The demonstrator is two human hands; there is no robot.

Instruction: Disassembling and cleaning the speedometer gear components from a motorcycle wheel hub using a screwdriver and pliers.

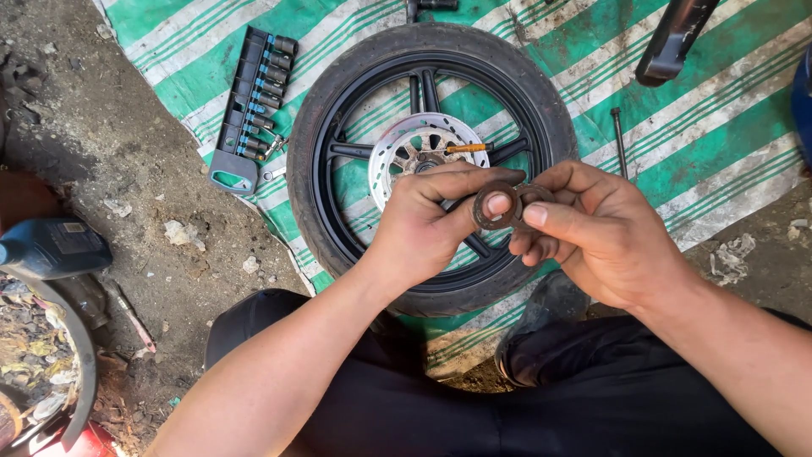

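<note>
**Two hands on a rusty ring above a motorcycle wheel**

The left hand (427, 222) pinches a brown, rust-coloured ring (494, 206): its thumb tip pokes through the hole from the near side while the index finger curls over the top edge. The right hand (596, 233) closes in from three o'clock, its thumb pressed to the ring's right rim and its fingers curled behind. A second round piece seems to sit behind the first in the right fingers, though the view is too crowded to be sure.

Both hands hover over the lower right part of a black motorcycle wheel (355, 101), which lies flat on a green-and-white striped tarp (719, 127). The ring is held at about four o'clock from the wheel's hub, where a drilled silver brake disc (397, 144) shows, with a yellowish rod-like piece (468, 148) lying across it.

At nine o'clock from the wheel, a black socket set (254, 101) lies open on the tarp's edge, with a small spanner (271, 175) just beside it. At three o'clock from the wheel a thin dark axle rod (620, 140) lies on the tarp. A blue oil bottle (52, 247) sits well apart on the dirt at far left. The person's knees, in dark trousers, fill the lower edge.
</note>
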